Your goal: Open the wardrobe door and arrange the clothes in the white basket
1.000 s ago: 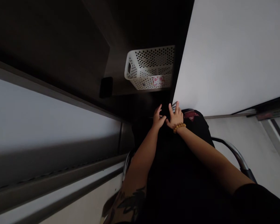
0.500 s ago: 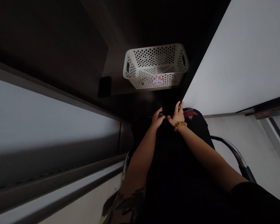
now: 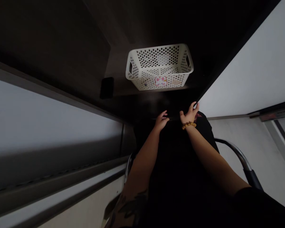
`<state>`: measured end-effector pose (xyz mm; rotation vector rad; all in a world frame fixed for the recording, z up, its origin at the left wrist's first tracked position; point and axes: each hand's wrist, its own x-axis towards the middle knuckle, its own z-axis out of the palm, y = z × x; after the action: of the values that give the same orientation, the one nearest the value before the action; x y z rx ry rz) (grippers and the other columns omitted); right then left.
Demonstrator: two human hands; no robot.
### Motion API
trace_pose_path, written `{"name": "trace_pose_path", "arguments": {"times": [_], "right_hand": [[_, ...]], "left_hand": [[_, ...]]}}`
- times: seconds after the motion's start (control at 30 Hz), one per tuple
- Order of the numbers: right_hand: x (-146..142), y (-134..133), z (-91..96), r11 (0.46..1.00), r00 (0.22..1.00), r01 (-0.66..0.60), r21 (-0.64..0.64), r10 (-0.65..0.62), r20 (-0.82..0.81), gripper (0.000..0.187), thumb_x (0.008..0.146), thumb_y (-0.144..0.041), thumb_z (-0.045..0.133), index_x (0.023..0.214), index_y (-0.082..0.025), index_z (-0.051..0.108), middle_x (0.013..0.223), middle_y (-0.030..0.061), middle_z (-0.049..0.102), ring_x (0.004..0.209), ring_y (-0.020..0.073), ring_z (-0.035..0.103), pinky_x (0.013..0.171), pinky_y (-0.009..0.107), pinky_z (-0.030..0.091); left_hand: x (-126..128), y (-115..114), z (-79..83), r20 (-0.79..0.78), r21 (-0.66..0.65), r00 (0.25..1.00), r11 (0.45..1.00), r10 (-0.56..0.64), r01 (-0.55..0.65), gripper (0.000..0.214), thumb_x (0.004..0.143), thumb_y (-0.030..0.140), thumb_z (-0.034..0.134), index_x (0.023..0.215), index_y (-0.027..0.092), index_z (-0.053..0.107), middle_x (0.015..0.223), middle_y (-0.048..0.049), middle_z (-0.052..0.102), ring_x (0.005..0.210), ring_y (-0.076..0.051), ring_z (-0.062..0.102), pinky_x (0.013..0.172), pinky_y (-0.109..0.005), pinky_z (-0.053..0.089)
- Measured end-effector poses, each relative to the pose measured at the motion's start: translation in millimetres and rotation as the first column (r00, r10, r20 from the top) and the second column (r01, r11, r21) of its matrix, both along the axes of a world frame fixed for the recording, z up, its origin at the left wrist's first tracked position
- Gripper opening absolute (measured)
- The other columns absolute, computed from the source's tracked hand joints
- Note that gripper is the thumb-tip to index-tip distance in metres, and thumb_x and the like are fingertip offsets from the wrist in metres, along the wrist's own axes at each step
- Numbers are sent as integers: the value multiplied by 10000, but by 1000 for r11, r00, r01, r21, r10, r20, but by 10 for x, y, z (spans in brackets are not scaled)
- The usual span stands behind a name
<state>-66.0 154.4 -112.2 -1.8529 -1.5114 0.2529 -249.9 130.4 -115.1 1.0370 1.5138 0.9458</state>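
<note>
My right hand [image 3: 189,116], with a beaded bracelet [image 3: 189,125] at its wrist, has its fingers at the lower edge of a cabinet door [image 3: 247,72], dark inside and pale outside. Its thumb stands away from the fingers. My left hand [image 3: 161,121] hangs apart from it in front of the dark opening, fingers loosely bent and spread, with nothing visible in them. Above both hands, a cream perforated basket [image 3: 165,83] with a pink cartoon sticker sits on a shelf [image 3: 123,90]. No contents show inside it.
A dark panel [image 3: 49,63] with a pale outer face stands at the left, and a small black object [image 3: 107,87] is beside the shelf. I sit on a chair with a curved metal armrest [image 3: 238,152]. Pale floor [image 3: 237,129] shows at the right.
The door's edge has swung to the right together with my right hand, showing more of the dark interior. My left hand has barely moved, so the gap between my hands is wider.
</note>
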Motion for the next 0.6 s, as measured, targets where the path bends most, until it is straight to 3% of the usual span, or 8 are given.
{"name": "trace_pose_path", "arguments": {"times": [0.1,0.2,0.27,0.37,0.6], "right_hand": [[39,35,105,996,986,78,-51,-85,-147,1053,772,-379,575,1699,-160,126,1586,232,251,1456,391,433,1181,605,420],[48,70,210,987,933,87,-133,-127,-337,1087,782,-344,555,1713,-149,30,1373,177,501,1126,289,635,1069,503,530],[46,96,257,984,898,76,-164,-139,-418,1104,803,-314,520,1704,-194,-107,1196,93,597,918,225,651,938,438,588],[54,130,305,979,861,95,-181,-172,-479,1106,819,-284,485,1664,-263,-229,1088,23,617,794,182,621,785,369,602],[151,189,485,968,778,149,-203,-242,-580,975,877,-251,455,1686,-209,-88,1079,67,627,740,167,551,693,338,564]], "left_hand": [[2,1,14,3,-17,1000,1000,-10,10,631,770,63,705,1365,270,712,1255,-69,729,845,-123,680,864,-307,581],[3,-2,23,3,-28,1000,999,-16,16,621,787,69,706,1374,271,709,1257,-71,723,835,-118,674,869,-306,573],[2,-4,26,2,-34,1000,999,-21,21,614,791,70,710,1371,271,712,1240,-69,725,828,-116,670,878,-307,567],[2,-1,23,4,-43,1000,999,-31,31,616,786,75,716,1368,275,715,1211,-62,731,805,-111,661,873,-308,565],[9,23,-7,11,-50,999,997,-51,51,630,759,97,732,1361,281,717,1142,-44,749,782,-110,657,839,-301,565]]}}
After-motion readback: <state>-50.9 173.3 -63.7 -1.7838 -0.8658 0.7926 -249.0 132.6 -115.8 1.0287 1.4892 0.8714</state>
